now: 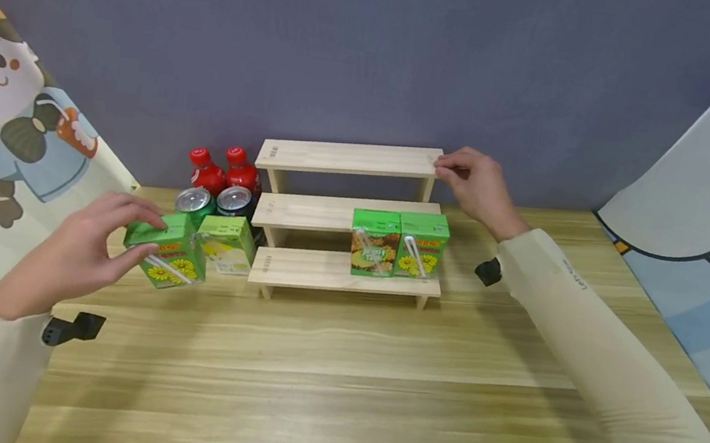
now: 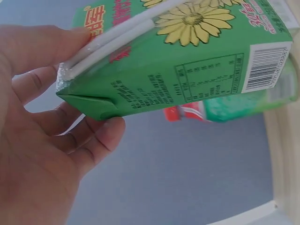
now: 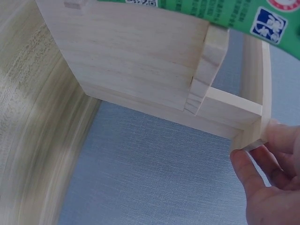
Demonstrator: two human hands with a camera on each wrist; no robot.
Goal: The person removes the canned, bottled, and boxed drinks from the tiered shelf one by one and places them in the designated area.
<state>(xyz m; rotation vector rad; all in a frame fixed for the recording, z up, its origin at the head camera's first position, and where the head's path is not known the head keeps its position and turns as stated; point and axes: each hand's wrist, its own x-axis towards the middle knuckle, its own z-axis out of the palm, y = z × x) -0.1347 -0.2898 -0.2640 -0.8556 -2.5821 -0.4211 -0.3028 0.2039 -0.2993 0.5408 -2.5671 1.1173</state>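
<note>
Left hand (image 1: 82, 243): thumb and fingertips pinch a flowered green carton (image 1: 173, 249) near its top end. Carton sits just beyond the fingertips, right of the palm, tilted; barcode end points away from the hand in the wrist view.

Right hand (image 1: 480, 189): thumb and fingers pinch the right end of the top shelf of a wooden 3-tier rack (image 1: 299, 268).

Bottom tier, right side: 2 green cartons (image 1: 374, 250), upright, side by side.

Just right of the held carton: yellow-green carton (image 1: 228, 247) on the table (image 1: 334, 389). Behind these, 2 cans (image 1: 194, 200), then 2 red-capped bottles (image 1: 206, 174).
</note>
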